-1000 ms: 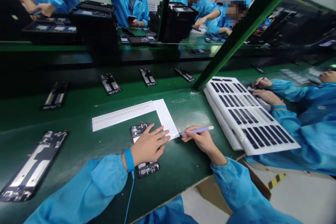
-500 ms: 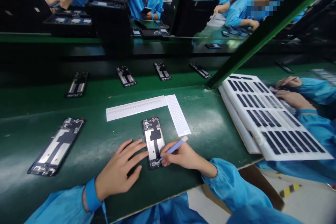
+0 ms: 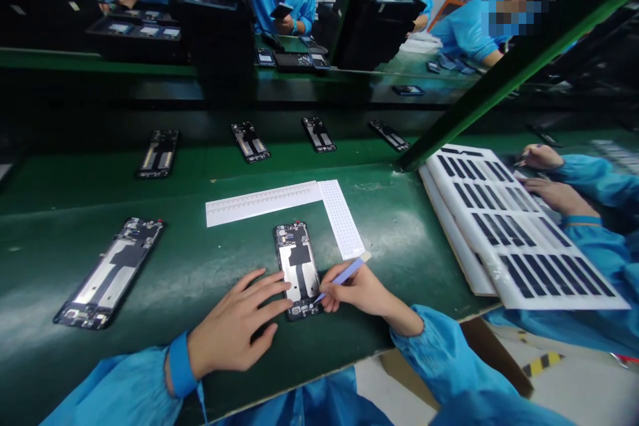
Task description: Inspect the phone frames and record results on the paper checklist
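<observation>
A green bench (image 3: pixel 414 239) runs left to right. Farther off, more opened phones (image 3: pixel 249 142) lie on it, and people in blue coats work across the line. An opened phone (image 3: pixel 298 266) lies near the bench's front edge, its silver plate and dark circuitry bare. The left hand (image 3: pixel 234 329) rests open, fingertips at the phone's left edge. The right hand (image 3: pixel 357 289) pinches a lilac stick (image 3: pixel 345 273), its tip on the phone's near right corner.

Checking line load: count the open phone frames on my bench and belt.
6. One phone frame between left hand and right hand, which holds a blue tool; one farther left; four in a row on the belt behind. Others may hide on the far bench.
</observation>
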Tool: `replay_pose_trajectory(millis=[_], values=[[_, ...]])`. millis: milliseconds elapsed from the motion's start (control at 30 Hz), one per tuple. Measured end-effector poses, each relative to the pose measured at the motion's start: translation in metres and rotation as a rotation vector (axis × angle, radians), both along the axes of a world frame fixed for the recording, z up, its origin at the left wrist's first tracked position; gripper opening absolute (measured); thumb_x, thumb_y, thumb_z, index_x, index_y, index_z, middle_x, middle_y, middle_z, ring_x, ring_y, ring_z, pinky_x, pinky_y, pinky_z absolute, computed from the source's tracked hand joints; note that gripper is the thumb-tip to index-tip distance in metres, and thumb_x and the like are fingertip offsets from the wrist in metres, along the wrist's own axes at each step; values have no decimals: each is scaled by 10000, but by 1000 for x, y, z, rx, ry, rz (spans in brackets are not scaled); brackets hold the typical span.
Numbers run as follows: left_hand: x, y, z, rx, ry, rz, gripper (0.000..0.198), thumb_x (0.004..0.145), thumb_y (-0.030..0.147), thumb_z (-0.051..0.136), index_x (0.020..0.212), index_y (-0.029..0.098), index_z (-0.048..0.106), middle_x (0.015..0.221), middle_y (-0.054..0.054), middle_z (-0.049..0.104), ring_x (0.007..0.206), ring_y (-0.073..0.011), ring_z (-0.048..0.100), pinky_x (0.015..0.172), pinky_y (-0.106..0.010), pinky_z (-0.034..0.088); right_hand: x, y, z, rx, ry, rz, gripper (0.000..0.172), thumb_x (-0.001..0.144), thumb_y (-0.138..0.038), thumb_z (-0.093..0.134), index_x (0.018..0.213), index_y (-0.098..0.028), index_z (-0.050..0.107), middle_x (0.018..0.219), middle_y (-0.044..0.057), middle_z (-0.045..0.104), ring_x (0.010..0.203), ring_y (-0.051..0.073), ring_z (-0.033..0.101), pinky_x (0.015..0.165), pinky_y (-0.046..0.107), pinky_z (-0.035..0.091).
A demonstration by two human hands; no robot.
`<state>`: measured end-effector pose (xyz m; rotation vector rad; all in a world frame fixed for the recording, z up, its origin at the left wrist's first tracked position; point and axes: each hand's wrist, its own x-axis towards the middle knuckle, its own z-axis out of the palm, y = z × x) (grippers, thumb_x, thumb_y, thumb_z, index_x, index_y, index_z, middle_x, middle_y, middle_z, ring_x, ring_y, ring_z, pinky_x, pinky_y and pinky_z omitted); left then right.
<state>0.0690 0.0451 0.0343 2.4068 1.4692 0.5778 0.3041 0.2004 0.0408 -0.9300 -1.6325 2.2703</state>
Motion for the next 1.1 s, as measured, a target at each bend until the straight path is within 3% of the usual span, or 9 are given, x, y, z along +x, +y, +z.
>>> replay_pose_trajectory(millis=[100, 200, 333, 467, 633, 900, 1100], values=[[0, -2, 0, 4, 10, 0, 452, 882, 129, 459, 1313, 236, 543, 1441, -53, 488, 1414, -239, 346, 1184, -512, 272, -2, -1, 0, -6, -7, 7, 366, 717, -439, 862, 789, -113, 711, 634, 70, 717, 545, 177, 700, 516, 237, 584], [-1, 0, 1, 33, -8, 30, 439, 893, 132, 463, 1313, 238, 537, 1459, -60, 464, 1405, -241, 360, 1180, -500, 283, -13, 7, 5, 50, 45, -107, 382, 718, -463, 856, 795, -119, 709, 654, 79, 724, 571, 197, 713, 545, 267, 605], [-7, 24, -3, 165, -41, 235, 317, 950, 182, 458, 1251, 214, 552, 1425, -78, 484, 1383, -251, 384, 1151, -487, 326, -46, 30, 8, 156, 111, -300, 384, 710, -462, 850, 816, -126, 696, 675, 79, 729, 581, 199, 714, 543, 267, 607], [-14, 54, -9, 194, -4, 400, 336, 926, 334, 570, 1224, 180, 548, 1429, -117, 467, 1392, -312, 361, 1152, -523, 323, -78, 44, -2, 173, 67, -237, 415, 666, -478, 848, 797, -126, 670, 631, 64, 713, 536, 174, 693, 498, 227, 576], [-15, 62, -15, 131, 47, 380, 492, 864, 402, 664, 1269, 173, 506, 1427, -107, 477, 1403, -309, 347, 1180, -516, 295, -84, 46, -14, 165, 23, -177, 386, 675, -456, 827, 791, -129, 657, 623, 57, 709, 511, 156, 677, 474, 208, 553], [-16, 60, -15, 100, 48, 361, 497, 884, 390, 641, 1314, 191, 490, 1430, -85, 473, 1404, -286, 348, 1180, -516, 288, -82, 50, -16, 165, -6, -164, 379, 692, -452, 809, 814, -127, 657, 640, 63, 711, 524, 164, 683, 480, 219, 557], [-16, 59, -12, 162, 122, 337, 381, 923, 390, 594, 1273, 240, 580, 1435, -84, 473, 1394, -313, 362, 1142, -547, 328, -86, 45, -16, 206, 13, -155, 319, 694, -396, 800, 799, -132, 656, 638, 48, 704, 523, 155, 677, 475, 204, 552]])
